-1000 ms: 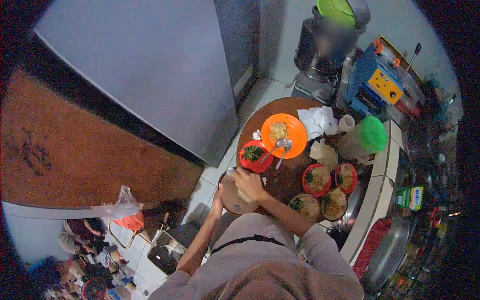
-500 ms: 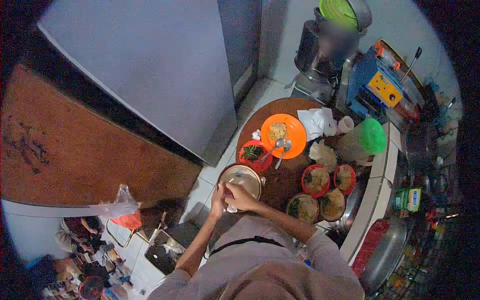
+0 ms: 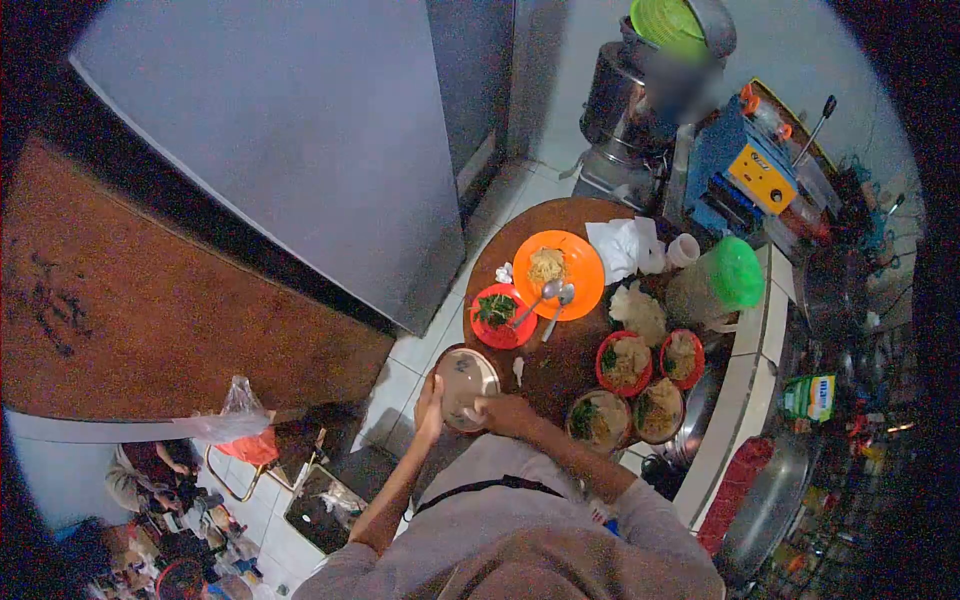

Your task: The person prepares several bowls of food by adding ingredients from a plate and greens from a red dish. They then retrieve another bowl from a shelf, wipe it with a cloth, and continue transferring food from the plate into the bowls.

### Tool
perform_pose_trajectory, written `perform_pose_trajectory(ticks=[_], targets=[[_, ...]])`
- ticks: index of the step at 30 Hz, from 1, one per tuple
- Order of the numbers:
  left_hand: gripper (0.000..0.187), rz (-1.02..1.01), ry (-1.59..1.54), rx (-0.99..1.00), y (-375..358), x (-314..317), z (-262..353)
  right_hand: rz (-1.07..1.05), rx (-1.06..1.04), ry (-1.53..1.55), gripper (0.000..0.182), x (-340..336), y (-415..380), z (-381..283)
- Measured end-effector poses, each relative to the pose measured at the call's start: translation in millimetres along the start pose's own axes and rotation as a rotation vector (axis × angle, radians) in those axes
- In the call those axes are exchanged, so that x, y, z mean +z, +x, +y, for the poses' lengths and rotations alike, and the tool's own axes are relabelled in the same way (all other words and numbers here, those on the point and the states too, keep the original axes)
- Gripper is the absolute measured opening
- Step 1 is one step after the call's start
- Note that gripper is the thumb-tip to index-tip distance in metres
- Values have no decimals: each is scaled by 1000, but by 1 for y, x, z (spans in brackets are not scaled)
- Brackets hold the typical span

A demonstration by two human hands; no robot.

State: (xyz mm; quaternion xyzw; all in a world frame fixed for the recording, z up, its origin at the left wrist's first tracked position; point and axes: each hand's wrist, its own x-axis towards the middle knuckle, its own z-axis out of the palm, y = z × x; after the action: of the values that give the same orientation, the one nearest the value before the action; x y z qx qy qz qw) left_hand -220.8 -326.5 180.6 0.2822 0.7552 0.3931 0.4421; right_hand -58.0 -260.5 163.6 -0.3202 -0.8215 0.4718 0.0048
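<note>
A light-coloured bowl (image 3: 468,375) with a dark rim is at the near left edge of the round table, tilted slightly. My left hand (image 3: 430,408) grips its left side, fingers along the outer wall. My right hand (image 3: 503,414) is closed at the lower right rim, its fingertips reaching over the inside; most of its fingers are hidden. Just beyond the bowl is a red plate (image 3: 522,335) with green leaves (image 3: 494,309). An orange plate (image 3: 584,294) next to it carries noodle-like food (image 3: 546,266) and two spoons (image 3: 562,297).
Several filled bowls (image 3: 598,420) stand on the right of the brown table (image 3: 560,375). Behind them are a green-lidded container (image 3: 737,273), a white cup (image 3: 683,249) and white tissue (image 3: 618,246). A blue machine (image 3: 735,175) sits at the back right. A person (image 3: 150,475) is at the lower left.
My hands have parted from over the bowl to its two sides. The bowl has tipped and shifted slightly left and down. A small white scrap now shows on the table beside it.
</note>
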Motion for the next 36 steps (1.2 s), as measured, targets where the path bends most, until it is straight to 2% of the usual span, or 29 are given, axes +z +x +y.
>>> perform_pose_trajectory(ticks=[3, 5, 6, 8, 9, 12, 16, 18, 20, 21, 22, 23, 24, 25, 26, 27, 29, 30, 31, 32, 33, 34, 36], targets=[[63, 32, 35, 3, 2, -5, 3, 2, 23, 47, 26, -28, -12, -12], [65, 72, 67, 10, 5, -10, 6, 132, 343, -16, 28, -35, -9, 3], [65, 90, 83, 13, 6, -11, 7, 128, 343, -19, 28, -32, -6, 15], [67, 122, 118, 18, 6, -12, 7, 341, 512, -199, 35, -18, 5, 46], [68, 138, 136, 24, 7, -12, 8, 324, 580, -208, 43, -15, 11, 55], [67, 122, 206, 38, 6, -11, 8, 447, 465, -250, 51, 9, 22, 92], [65, 63, 165, -21, 13, -3, -11, 397, 487, -373, 56, 17, 26, 97], [63, -12, 85, -44, 19, 5, -33, 504, 280, -327, 59, 14, 21, 97], [62, -31, 97, -56, 22, 15, -59, 439, 334, -400, 57, 12, 19, 97], [62, -40, 204, 2, 21, 22, -72, 378, 395, -468, 55, 10, 20, 96], [62, -48, 311, 62, 20, 24, -56, 382, 390, -475, 55, 5, 20, 91], [63, -50, 230, -43, 13, 25, -42, 472, 265, -421, 52, 1, 16, 85], [63, -47, 220, -40, 26, 32, -69, 557, 139, -366, 50, -6, 14, 77], [63, -137, 72, -15, 45, 46, -124, 554, 133, -377, 50, -20, 16, 63], [63, -226, -77, 11, 58, 55, -152, 562, 172, -323, 48, -36, 23, 45], [63, -274, -69, -54, 45, 43, -100, 567, 211, -267, 46, -49, 34, 36], [65, -334, -87, -13, 67, 60, -113, 720, 210, -231, 43, -68, 68, 44], [66, -397, -93, 23, 81, 73, -133, 594, 391, -297, 40, -86, 88, 42], [68, -458, -99, 57, 93, 85, -154, 619, 332, -332, 38, -100, 107, 45], [70, -520, -103, 91, 101, 95, -170, 667, 357, -268, 40, -117, 121, 23], [71, -580, -108, 127, 105, 101, -176, 667, 249, -266, 37, -128, 138, 30], [71, -572, -116, 127, 69, 79, -156, 728, 208, -293, 34, -128, 156, 50], [45, -377, -93, 235, 55, 45, -31, 720, 409, -231, 32, -135, 179, 53]])
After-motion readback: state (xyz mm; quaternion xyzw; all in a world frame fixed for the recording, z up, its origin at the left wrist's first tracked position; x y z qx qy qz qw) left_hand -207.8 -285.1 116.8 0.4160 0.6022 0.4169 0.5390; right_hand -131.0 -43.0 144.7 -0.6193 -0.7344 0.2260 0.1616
